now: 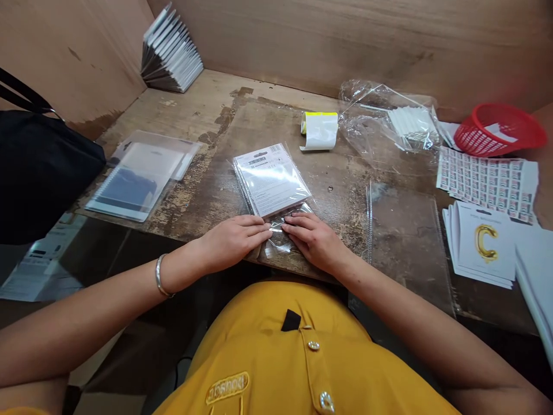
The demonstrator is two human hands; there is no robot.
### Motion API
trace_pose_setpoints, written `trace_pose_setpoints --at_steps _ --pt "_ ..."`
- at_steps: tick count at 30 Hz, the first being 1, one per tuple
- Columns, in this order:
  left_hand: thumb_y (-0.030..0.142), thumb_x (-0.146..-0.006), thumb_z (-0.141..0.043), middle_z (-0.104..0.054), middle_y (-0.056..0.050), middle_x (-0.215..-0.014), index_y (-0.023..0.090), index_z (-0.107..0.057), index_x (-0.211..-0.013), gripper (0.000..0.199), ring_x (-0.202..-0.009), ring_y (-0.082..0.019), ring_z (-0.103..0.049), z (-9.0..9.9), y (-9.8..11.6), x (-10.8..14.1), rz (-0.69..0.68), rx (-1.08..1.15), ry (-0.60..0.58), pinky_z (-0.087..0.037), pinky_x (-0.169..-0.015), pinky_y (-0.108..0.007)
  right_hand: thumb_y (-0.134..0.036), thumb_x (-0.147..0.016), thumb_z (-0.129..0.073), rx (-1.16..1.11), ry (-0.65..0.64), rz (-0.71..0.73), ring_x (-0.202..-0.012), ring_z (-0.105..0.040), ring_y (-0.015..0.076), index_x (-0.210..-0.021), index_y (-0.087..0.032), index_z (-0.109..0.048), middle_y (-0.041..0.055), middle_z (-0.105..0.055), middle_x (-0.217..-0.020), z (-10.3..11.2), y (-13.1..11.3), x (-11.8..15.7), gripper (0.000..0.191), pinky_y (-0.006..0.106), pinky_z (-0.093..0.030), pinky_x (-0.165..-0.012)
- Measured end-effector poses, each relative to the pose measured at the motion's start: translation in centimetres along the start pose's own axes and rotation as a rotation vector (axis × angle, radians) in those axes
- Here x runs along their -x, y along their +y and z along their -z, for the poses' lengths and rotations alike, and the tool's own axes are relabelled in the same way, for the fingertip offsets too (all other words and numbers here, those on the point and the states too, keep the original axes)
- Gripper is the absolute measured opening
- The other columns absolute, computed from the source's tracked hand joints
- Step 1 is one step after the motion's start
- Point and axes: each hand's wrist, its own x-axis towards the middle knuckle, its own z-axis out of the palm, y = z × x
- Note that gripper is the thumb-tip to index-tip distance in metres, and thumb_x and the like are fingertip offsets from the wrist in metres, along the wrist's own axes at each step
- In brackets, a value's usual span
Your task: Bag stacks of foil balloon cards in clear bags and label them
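Observation:
A stack of white printed cards (274, 183) in a clear plastic bag lies on the worn table in front of me, its back with small print and a barcode facing up. The bag's loose clear flap (280, 236) extends toward me near the table edge. My left hand (237, 239) is closed at the flap's left side, fingers together and pressed on the plastic, thumb hidden. On the opposite side, my right hand (317, 239) has its bent fingers on the flap, just below the card stack.
Clear sleeves (142, 173) lie left, near a black bag (43, 173). Packed cards (173, 52) stand in the back corner. Behind the stack sits a label roll (320, 131). Rightward are a plastic bag of white sticks (415, 124), red basket (496, 131), sticker sheets (486, 181) and "C" balloon cards (484, 242).

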Motion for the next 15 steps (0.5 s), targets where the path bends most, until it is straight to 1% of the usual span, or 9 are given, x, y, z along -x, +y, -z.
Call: trace_pose_setpoints --at_steps 3,5,7,9,11,13,15 --pt "0.008 -0.090 -0.040 -0.065 -0.009 -0.126 0.015 -0.062 -0.123 0.040 -0.120 -0.020 -0.059 -0.5 0.2 0.7 0.005 -0.002 0.032 -0.047 -0.105 -0.035 -0.019 -0.095 -0.049 0.059 -0.018 0.011 -0.107 -0.058 0.0243 -0.104 -0.014 -0.071 0.0141 -0.069 -0.109 1.0 -1.2 -0.7 0.025 0.040 -0.051 -0.094" --pt "0.006 -0.090 -0.039 -0.064 -0.010 -0.127 0.013 -0.061 -0.124 0.041 -0.122 -0.020 -0.058 -0.9 0.4 1.0 -0.002 -0.024 0.062 -0.047 -0.106 -0.035 -0.019 -0.095 -0.048 0.077 -0.006 -0.011 -0.100 -0.058 0.0234 -0.094 -0.015 -0.071 0.0127 -0.069 -0.101 1.7 -2.8 -1.3 0.024 0.039 -0.051 -0.090" --pt "0.007 -0.091 -0.040 -0.064 -0.011 -0.127 0.012 -0.061 -0.123 0.039 -0.122 -0.020 -0.058 -1.1 0.6 1.1 -0.013 -0.055 0.093 -0.047 -0.106 -0.035 -0.019 -0.094 -0.050 0.032 -0.008 -0.032 -0.092 -0.056 0.0223 -0.087 -0.015 -0.069 0.0112 -0.068 -0.094 1.8 -4.3 -1.6 0.021 0.037 -0.051 -0.086" --pt "0.010 -0.092 -0.042 -0.065 -0.013 -0.125 0.011 -0.063 -0.119 0.035 -0.119 -0.022 -0.060 -1.1 0.7 1.1 -0.024 -0.101 0.128 -0.050 -0.102 -0.034 -0.019 -0.091 -0.056 -0.067 -0.034 -0.052 -0.087 -0.056 0.0217 -0.084 -0.015 -0.066 0.0101 -0.066 -0.090 1.1 -5.1 -1.5 0.014 0.036 -0.051 -0.082" --pt "0.011 -0.092 -0.044 -0.066 -0.015 -0.121 0.009 -0.064 -0.116 0.031 -0.113 -0.023 -0.064 -0.9 0.6 1.1 -0.042 -0.147 0.142 -0.054 -0.095 -0.032 -0.019 -0.087 -0.062 -0.174 -0.026 -0.091 -0.086 -0.056 0.0212 -0.082 -0.016 -0.064 0.0084 -0.065 -0.088 0.1 -5.1 -1.2 0.006 0.035 -0.050 -0.080" --pt "0.010 -0.090 -0.046 -0.068 -0.016 -0.118 0.008 -0.064 -0.115 0.030 -0.109 -0.023 -0.066 -0.6 0.3 1.3 -0.078 -0.160 0.136 -0.057 -0.090 -0.031 -0.020 -0.085 -0.066 -0.243 0.015 -0.137 -0.088 -0.057 0.0209 -0.081 -0.018 -0.062 0.0071 -0.065 -0.090 -0.8 -4.7 -0.8 0.006 0.035 -0.049 -0.080" --pt "0.009 -0.089 -0.047 -0.068 -0.015 -0.119 0.009 -0.064 -0.114 0.030 -0.110 -0.023 -0.066 -0.4 0.0 1.4 -0.105 -0.152 0.115 -0.056 -0.092 -0.032 -0.021 -0.085 -0.065 -0.262 0.036 -0.163 -0.088 -0.057 0.0209 -0.080 -0.019 -0.061 0.0065 -0.065 -0.090 -1.2 -4.4 -0.5 0.007 0.035 -0.049 -0.080"
